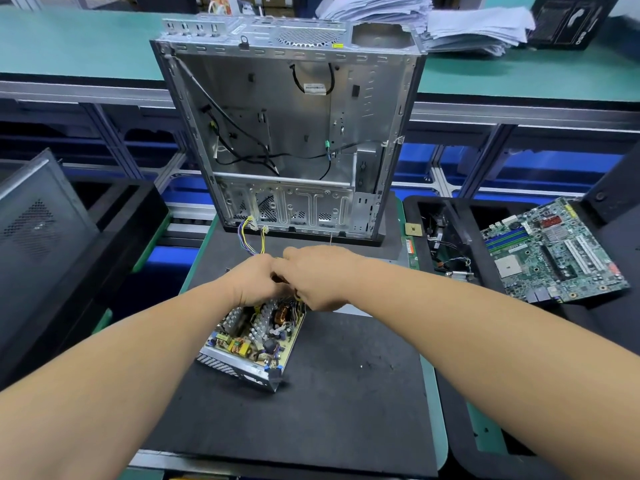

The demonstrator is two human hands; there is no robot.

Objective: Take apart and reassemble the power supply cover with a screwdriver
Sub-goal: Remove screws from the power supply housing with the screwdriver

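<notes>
The power supply, an open silver metal box with its cover off and its yellow circuit board, copper coils and grey heat sinks exposed, lay tilted on the black foam mat, directly beneath and just nearer the person than the two hands. The left hand and the right hand met over the far end of the unit, fingers curled and touching each other, closed around something at the supply's far edge; what exactly they pinched was hidden by the hands themselves, so I could not tell whether it was wiring or a tool. A bundle of yellow, purple and white wires rose from just beyond the knuckles toward the empty grey steel computer case, which stood open-sided on the far edge of the mat, well beyond the hands, with loose black cables inside. To the right of the right hand, well apart, a green motherboard rested at an angle on a black tray. To the left of the left hand, well apart, a dark perforated side panel leaned. Stacked white papers sat on the green bench behind the case.
</notes>
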